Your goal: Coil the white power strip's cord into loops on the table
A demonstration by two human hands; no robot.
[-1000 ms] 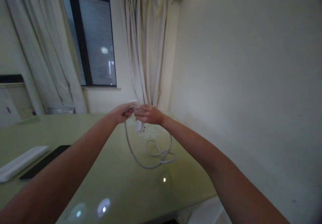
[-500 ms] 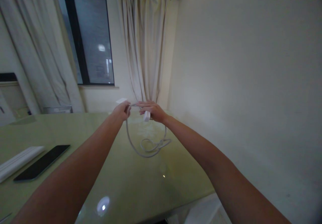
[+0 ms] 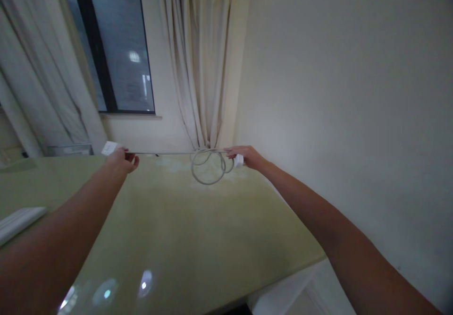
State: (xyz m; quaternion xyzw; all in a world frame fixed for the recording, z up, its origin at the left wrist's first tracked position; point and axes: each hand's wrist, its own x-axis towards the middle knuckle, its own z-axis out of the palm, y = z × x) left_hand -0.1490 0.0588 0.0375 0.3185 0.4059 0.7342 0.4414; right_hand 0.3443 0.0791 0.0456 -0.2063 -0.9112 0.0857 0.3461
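A white cable (image 3: 207,166) is stretched between my two hands above the far part of a glossy green table (image 3: 198,239). My left hand (image 3: 122,160) is closed on one end, where a small white plug block (image 3: 109,148) sticks out past the fingers. My right hand (image 3: 247,156) is closed on the other end, with a small white plug (image 3: 239,160) showing at the fingertips. From the left hand the cable runs taut to a knot of loops that hangs close to the right hand.
A white keyboard (image 3: 17,223) lies at the table's left edge. Behind the table stand pale curtains (image 3: 200,60) and a dark window (image 3: 113,46). A plain wall (image 3: 336,93) runs along the right, close to the table's right edge.
My hands have moved apart, the left far to the left, pulling the hanging cable taut and lifting its loops off the table. The view has shifted, and the black phone has left the view.
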